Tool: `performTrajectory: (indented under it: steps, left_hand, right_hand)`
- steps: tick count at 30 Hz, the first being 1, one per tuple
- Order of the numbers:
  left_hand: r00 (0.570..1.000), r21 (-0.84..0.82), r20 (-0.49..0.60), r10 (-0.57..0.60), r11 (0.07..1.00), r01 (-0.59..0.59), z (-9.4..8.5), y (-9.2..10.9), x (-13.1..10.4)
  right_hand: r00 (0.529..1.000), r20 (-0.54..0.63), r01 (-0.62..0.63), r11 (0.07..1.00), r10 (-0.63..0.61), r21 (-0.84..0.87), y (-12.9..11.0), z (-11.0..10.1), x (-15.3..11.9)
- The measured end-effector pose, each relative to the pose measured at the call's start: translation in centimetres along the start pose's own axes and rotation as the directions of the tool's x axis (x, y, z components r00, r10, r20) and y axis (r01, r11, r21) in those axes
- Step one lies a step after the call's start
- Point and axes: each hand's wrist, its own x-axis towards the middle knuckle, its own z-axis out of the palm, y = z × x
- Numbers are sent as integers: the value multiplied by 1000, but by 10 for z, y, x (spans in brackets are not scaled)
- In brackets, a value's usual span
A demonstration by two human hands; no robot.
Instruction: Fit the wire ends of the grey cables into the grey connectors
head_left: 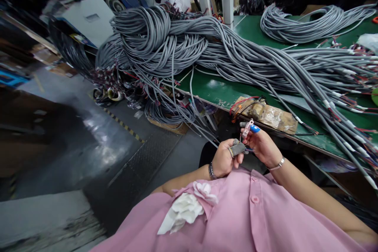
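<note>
The left hand [223, 158] is nearest the pink shirt [233, 212], its fingers curled closed on the end of a grey cable [206, 133], thumb laid over it. Just beyond those fingers, the right hand [262, 147] pinches a pale pink piece [247, 129] – it pokes up between the blue-capped thumb and a grey-covered finger. Thin wires [250, 150] show between the hands. The right forearm angles inward, hand raised; the left lies lower, nearly level. Past the right fingertips – a stained board [283, 121] on the green table [211, 86], then heaped grey cables [230, 47].
</note>
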Motion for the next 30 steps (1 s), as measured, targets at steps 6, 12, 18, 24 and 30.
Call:
performTrajectory:
  steps: [6,12,18,24,30]
  left_hand:
    - [1000,-88,14,21,996,-20,0,-4,8]
    - [1000,-112,17,1,994,1,-3,-8,13]
    - [999,-145,41,-35,989,41,-6,-12,16]
    - [997,-158,48,-56,985,63,-6,-12,15]
    - [1000,-76,27,-9,997,11,-3,-8,5]
  right_hand:
    - [999,-32,-1,999,-1,-54,-3,0,4]
    - [999,29,-18,1000,18,18,-3,-5,4]
    - [999,44,-36,993,31,115,0,-5,6]
    - [999,43,-34,995,30,91,3,-5,6]
    - [992,87,-102,987,91,128,0,-4,3]
